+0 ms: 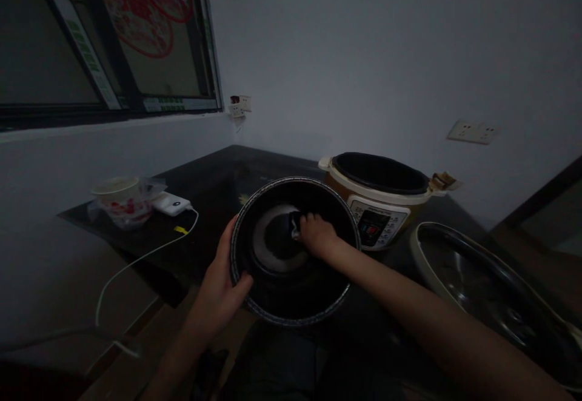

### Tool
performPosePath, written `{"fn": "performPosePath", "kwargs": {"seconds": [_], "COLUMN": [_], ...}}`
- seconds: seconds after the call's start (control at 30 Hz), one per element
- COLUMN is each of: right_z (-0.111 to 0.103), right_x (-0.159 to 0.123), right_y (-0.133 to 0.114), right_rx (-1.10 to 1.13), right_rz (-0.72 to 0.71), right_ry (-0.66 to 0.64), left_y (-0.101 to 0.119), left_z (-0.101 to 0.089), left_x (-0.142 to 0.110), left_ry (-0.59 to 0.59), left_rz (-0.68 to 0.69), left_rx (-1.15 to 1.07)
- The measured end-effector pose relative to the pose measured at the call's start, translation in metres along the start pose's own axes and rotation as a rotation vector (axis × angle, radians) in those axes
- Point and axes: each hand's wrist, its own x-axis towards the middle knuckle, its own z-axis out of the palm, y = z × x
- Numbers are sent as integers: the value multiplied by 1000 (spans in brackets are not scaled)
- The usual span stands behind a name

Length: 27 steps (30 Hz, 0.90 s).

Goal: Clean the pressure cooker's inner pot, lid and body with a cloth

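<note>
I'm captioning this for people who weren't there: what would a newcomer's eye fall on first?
Probably the round black pot at centre, its mouth facing the camera, with the left hand gripping its rim and the right hand inside, holding a small dark-and-white item too unclear to name. Next, the open cooker behind it to the right, and the red pattern on the window at upper left.

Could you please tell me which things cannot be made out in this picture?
All in the head view:
Dark item in the right hand: partly covered by that hand.
Left hand: fingers mostly hidden behind the pot.
Cooker: inner bottom hidden by its near rim.
Panel: labels too small, dim.
Lid: cut off by right edge.
</note>
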Motion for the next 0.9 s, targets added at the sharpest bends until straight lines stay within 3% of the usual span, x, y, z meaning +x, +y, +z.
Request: {"fn": "performPosePath", "kwargs": {"seconds": [0.23,0.47,0.67,0.77,0.9], "right_z": [26,21,4,-8,-16], "right_x": [-46,-41,-2,19,31], "right_y": [-19,-65,-95,-89,-62], "right_rx": [3,111,134,132,104], "right_rz": [-180,-357,-248,-169,-32], "right_ry": [-210,-138,49,132,199], "left_y": [7,1,-1,0,0], "left_z": [4,2,2,2,3], "left_x": [0,5,4,2,-3], "left_ry": [-12,26,14,13,14], "left_rz": [11,-9,3,30,18], "left_rx": [55,62,59,67,48]}}
